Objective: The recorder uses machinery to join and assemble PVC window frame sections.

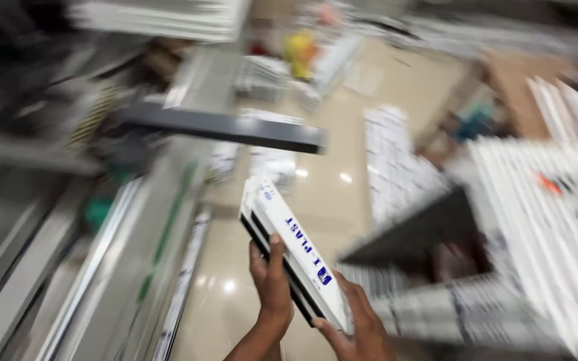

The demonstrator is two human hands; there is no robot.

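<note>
Both my hands hold a short bundle of white plastic profile pieces (289, 251) with dark edges and blue print on the top face. My left hand (270, 281) grips its left side, thumb up on the edge. My right hand (359, 324) supports the near end from below and the right. The bundle points away from me, tilted up to the left, above a glossy tan floor (329, 194). The picture is heavily motion-blurred.
A dark flat bar (235, 130) juts out at mid height on the left. Long grey metal profiles (102, 254) run along the left. Stacks of white profiles (543, 214) fill the right, more (396, 160) lie on the floor.
</note>
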